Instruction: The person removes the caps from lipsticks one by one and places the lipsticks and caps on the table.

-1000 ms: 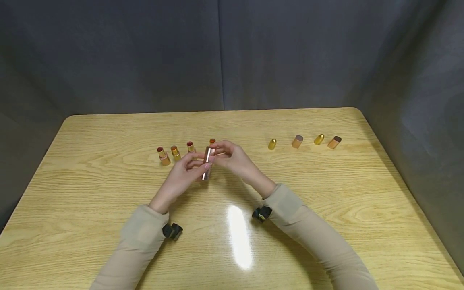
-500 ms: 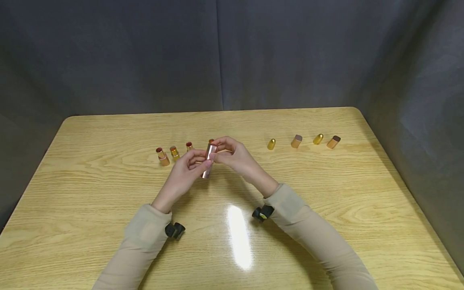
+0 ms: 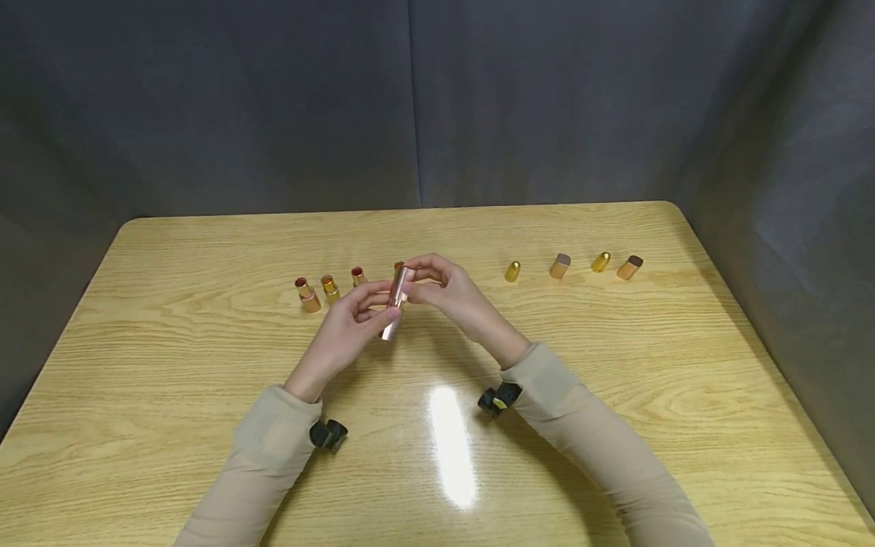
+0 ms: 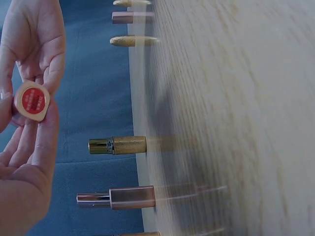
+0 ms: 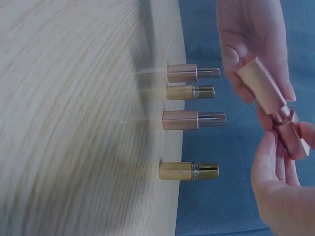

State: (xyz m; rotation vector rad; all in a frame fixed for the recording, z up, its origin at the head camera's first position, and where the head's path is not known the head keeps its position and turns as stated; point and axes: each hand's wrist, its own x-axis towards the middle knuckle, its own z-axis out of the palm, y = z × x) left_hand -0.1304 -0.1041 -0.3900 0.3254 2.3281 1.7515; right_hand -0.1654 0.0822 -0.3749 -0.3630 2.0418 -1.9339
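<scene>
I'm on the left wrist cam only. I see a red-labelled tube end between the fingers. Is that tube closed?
Observer: It doesn't look closed. The right wrist view shows a shiny collar exposed between the two halves of the pink tube.
Operator: Which hand has which half?
Observer: In the head view, the left hand pinches the lower half. The right hand holds the upper end.
Operator: How many loose caps are there?
Observer: The head view shows four loose caps lying in a row on the table, to the right of the hands.
</scene>
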